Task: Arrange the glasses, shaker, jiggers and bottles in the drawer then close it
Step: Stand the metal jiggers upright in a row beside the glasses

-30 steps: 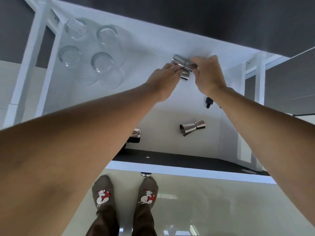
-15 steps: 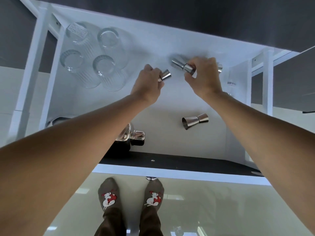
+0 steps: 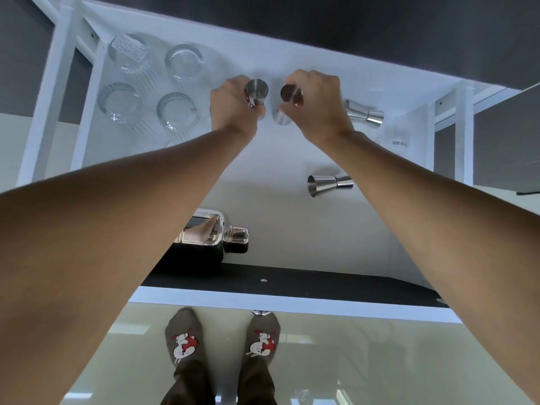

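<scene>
Both hands have drawn closer since half a second ago, their jiggers now tipped upright side by side near the drawer's [image 3: 292, 159] back wall. Left hand [image 3: 233, 105] fingers closed round one steel jigger [image 3: 257, 93]; right hand [image 3: 317, 103] closed on another jigger [image 3: 289, 103]. Two loose jiggers [image 3: 363, 114] [image 3: 328, 184] lie right, four glasses [image 3: 152, 86] stand back left, shaker [image 3: 210, 236] lies near the front.

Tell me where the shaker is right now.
The shaker lies on its side at the drawer's near left, under the left forearm, left of a loose jigger.
</scene>
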The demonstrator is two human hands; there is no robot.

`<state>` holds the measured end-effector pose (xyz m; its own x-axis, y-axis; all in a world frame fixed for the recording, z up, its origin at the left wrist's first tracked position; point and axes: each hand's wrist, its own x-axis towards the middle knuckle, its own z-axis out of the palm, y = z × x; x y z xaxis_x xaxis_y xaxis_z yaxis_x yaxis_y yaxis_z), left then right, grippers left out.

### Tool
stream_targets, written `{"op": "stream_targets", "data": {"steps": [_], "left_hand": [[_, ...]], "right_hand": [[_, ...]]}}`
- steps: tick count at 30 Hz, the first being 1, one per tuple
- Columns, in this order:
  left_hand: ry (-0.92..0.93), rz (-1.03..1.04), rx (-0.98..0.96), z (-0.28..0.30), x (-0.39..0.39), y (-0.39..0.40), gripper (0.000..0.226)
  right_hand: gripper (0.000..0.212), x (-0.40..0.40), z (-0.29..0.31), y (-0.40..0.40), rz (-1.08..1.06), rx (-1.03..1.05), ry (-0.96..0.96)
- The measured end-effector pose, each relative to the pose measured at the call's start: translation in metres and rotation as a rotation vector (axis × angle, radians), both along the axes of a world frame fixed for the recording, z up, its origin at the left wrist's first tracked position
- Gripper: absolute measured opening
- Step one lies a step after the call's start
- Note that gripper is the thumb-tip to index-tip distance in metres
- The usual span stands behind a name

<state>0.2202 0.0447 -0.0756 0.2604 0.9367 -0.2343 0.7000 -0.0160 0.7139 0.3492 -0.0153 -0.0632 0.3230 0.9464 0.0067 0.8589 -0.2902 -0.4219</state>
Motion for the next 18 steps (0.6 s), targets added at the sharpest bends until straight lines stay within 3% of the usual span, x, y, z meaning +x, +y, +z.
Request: {"op": "stream_targets", "data": {"steps": [5,10,15,18], "left_hand": [[0.092,-0.008,-0.062,0.002,0.000,-0.004,0.040],[0.153,0.070,-0.208,0.011,0.004,-0.051,0.053],[0.129,-0.428,0.144,0.008,0.021,-0.084,0.044],[0.231,-0.680,0.200,0.000,0.037,-0.081,0.053]], "right_hand": [[0.041,0.002,0.002,-0.008,0.013,-0.039,0.062],[0.046,0.049,0.004,-0.037,-0.149,-0.060,-0.086],[0.032,0.084,-0.004,-0.071,-0.229,-0.281,-0.179],[0.024,0.087,-0.009,-0.077,-0.209,-0.330,-0.209]]}}
